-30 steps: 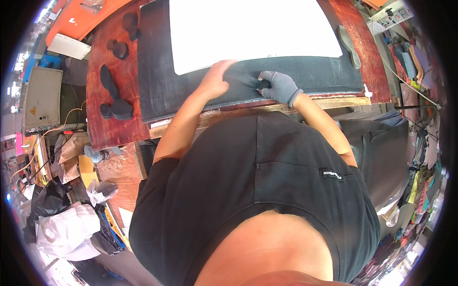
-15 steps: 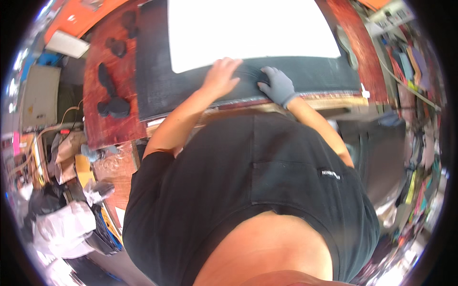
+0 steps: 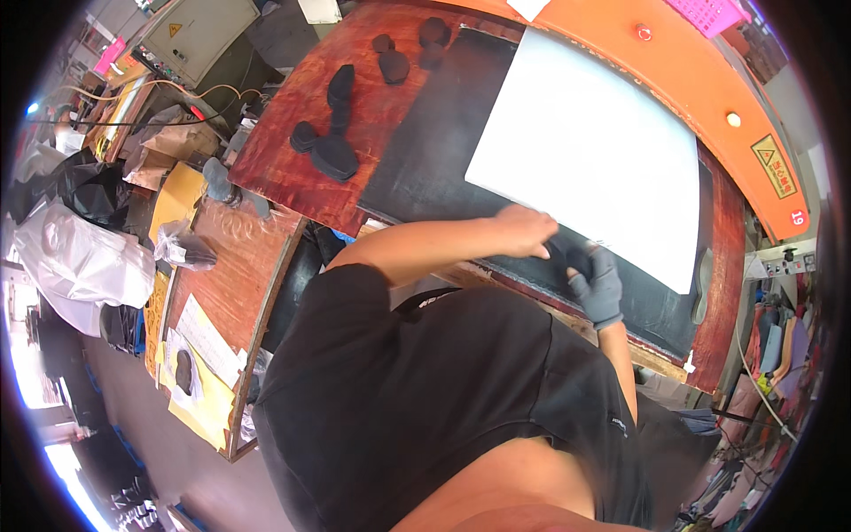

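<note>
A large white sheet (image 3: pixel 603 160) lies on a black board (image 3: pixel 425 168) on the reddish-brown table. At the sheet's near edge, my bare left hand (image 3: pixel 525 232) has its fingers bent and drawn together. Close to its right is my right hand (image 3: pixel 603 288), in a grey glove with bare fingertips, its thumb and fingers curled round a dark piece (image 3: pixel 567 251). That piece is hard to tell from the black board, and whether my left fingers also grip it is not clear. Several black sole-shaped pieces (image 3: pixel 334 158) lie on the table's left part.
An orange machine beam (image 3: pixel 656 53) with a red button spans the far side. On the left stands a lower wooden table (image 3: pixel 235 266) with papers and a plastic-wrapped bundle (image 3: pixel 183 246). White bags (image 3: pixel 84 266) are piled beyond it. Coloured material pieces (image 3: pixel 776 355) hang at the right.
The view has turned, bringing the orange beam and lower side table into sight. My hands are closer together, and my fingers have gone from spread over the board to bent round a dark piece.
</note>
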The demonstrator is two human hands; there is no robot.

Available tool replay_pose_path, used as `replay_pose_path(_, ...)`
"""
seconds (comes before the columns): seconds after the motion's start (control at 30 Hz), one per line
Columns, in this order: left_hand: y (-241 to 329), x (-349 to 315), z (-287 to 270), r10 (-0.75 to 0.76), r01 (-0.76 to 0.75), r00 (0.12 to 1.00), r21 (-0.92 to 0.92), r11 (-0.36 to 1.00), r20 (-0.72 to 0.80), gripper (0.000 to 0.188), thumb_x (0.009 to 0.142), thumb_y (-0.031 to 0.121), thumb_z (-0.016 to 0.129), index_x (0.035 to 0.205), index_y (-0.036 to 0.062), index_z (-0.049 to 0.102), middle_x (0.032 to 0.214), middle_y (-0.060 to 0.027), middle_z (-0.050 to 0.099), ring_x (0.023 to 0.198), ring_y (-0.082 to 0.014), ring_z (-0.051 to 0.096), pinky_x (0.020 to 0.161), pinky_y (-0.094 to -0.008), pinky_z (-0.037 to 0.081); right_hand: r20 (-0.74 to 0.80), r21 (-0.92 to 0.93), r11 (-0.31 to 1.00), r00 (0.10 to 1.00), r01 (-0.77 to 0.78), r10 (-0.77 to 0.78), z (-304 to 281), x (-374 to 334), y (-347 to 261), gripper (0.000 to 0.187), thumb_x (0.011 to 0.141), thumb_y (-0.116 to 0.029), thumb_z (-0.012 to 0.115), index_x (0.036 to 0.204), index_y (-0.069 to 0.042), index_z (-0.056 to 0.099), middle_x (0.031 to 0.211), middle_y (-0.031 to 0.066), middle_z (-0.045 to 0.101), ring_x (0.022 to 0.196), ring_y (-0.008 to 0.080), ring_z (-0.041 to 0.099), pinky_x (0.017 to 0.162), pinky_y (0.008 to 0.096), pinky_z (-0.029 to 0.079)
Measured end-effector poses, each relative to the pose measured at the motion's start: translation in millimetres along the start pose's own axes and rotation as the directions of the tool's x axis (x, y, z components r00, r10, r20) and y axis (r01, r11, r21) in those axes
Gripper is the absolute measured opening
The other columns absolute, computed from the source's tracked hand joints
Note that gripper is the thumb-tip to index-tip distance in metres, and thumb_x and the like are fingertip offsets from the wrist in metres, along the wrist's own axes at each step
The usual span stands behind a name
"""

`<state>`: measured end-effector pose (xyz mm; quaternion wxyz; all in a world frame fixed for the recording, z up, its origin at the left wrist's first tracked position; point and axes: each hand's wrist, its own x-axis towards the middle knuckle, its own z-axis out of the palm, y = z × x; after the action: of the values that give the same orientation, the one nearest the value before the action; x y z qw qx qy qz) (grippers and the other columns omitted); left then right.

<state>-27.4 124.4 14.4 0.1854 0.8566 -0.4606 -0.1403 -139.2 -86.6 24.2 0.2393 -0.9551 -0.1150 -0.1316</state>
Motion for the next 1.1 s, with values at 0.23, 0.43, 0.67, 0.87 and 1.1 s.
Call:
replay_pose_path(0.23,-148,-83,-76,-0.786,-0.020,0.544,-0.941,0.338,-0.294,0.051,0.086,0.041,0.060,0.114,-0.0021,0.056,0.108,-0.0155,0.061,0.099,-0.0260,0.059,0.086,-0.0368,0.046,-0.231,0.206,0.979,0.971,-0.003,0.051,-17,19,-30,0.047,0.077,-0.011,0.071,0.118,0.001,0.051,0.113,0.0183,0.055,0.105,0.0319,0.055,0.090,0.0352,0.044)
replay_pose_path(0.43,-279,-119,-48,-0.937,-0.283,0.253,-0.908,-0.309,0.240,0.037,0.087,0.033,0.064,0.110,0.0048,0.057,0.101,-0.0115,0.063,0.085,-0.0292,0.063,0.070,-0.0523,0.052,-0.165,0.228,0.974,0.986,-0.002,0.041,11,10,-56,0.039,0.077,-0.011,0.068,0.113,-0.002,0.055,0.111,0.0164,0.057,0.103,0.0327,0.056,0.088,0.0365,0.045)
replay_pose_path(0.67,-298,-144,-47,-0.811,0.024,0.557,-0.979,-0.202,0.181,0.031,0.090,0.038,0.054,0.107,0.0119,0.057,0.100,-0.0071,0.062,0.091,-0.0266,0.058,0.079,-0.0438,0.048,-0.098,0.643,0.766,0.992,0.005,0.076,-44,1,-87,0.031,0.083,-0.005,0.061,0.113,-0.004,0.056,0.105,0.0127,0.060,0.098,0.0245,0.058,0.083,0.0351,0.048)
replay_pose_path(0.87,-301,-153,-75,-0.814,0.291,0.350,-0.880,-0.375,0.463,0.037,0.088,0.046,0.048,0.111,0.0184,0.058,0.108,-0.0022,0.061,0.092,-0.0268,0.058,0.077,-0.0434,0.048,-0.495,0.865,-0.086,0.810,0.495,-0.314,-188,-35,-134,0.021,0.082,-0.012,0.066,0.096,0.004,0.064,0.090,0.0154,0.065,0.083,0.0248,0.062,0.071,0.0336,0.049)
replay_pose_path(1.1,-161,-45,-63,-0.574,0.016,0.656,-0.751,0.660,-0.490,0.046,0.089,0.018,0.056,0.122,-0.0114,0.046,0.118,-0.0160,0.055,0.100,-0.0226,0.053,0.089,-0.0340,0.043,-0.367,0.926,-0.124,0.928,0.357,-0.069,-268,-127,-155,0.023,0.078,-0.008,0.068,0.099,0.001,0.065,0.089,0.0102,0.066,0.082,0.0192,0.063,0.073,0.0297,0.049)
